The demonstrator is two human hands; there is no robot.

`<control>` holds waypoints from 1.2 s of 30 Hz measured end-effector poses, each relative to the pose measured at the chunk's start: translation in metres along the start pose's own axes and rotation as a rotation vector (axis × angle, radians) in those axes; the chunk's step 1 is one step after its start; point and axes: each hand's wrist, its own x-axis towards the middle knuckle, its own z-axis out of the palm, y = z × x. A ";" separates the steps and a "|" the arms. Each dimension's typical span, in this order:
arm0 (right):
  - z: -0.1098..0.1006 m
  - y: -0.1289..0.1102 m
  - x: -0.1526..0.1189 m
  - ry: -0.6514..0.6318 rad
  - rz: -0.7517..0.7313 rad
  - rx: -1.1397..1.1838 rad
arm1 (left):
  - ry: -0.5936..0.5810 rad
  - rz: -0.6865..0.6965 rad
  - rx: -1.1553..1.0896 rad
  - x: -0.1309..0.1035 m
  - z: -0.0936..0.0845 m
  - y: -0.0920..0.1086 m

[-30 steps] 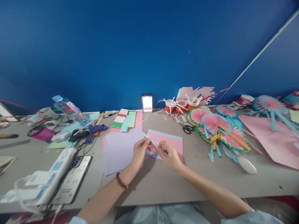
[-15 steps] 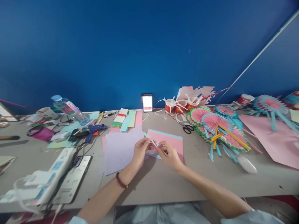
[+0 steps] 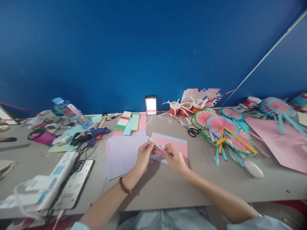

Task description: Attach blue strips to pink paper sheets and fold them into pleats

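Observation:
My left hand (image 3: 143,155) and my right hand (image 3: 175,157) meet over the middle of the grey table (image 3: 168,188). Both pinch a small folded strip of pink and light-blue paper (image 3: 158,147) between their fingertips. Under the hands lies a pink sheet with a blue edge (image 3: 176,143). A pale lilac sheet (image 3: 123,152) lies just left of it, partly under my left hand. A bead bracelet sits on my left wrist.
Finished pink and blue paper fans (image 3: 222,129) are piled at the right, with scissors (image 3: 192,132) and red cups (image 3: 184,108) behind. A glue gun (image 3: 92,134), water bottle (image 3: 69,111), power strip (image 3: 51,179) and phone (image 3: 74,187) crowd the left. A large pink sheet (image 3: 283,143) lies far right.
The hands stay in place; the fingers have shifted slightly along the paper strip, and my right hand has closed in a little toward my left.

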 end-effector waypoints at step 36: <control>-0.002 0.001 0.002 -0.076 0.022 0.082 | -0.109 0.067 0.082 -0.006 0.008 0.003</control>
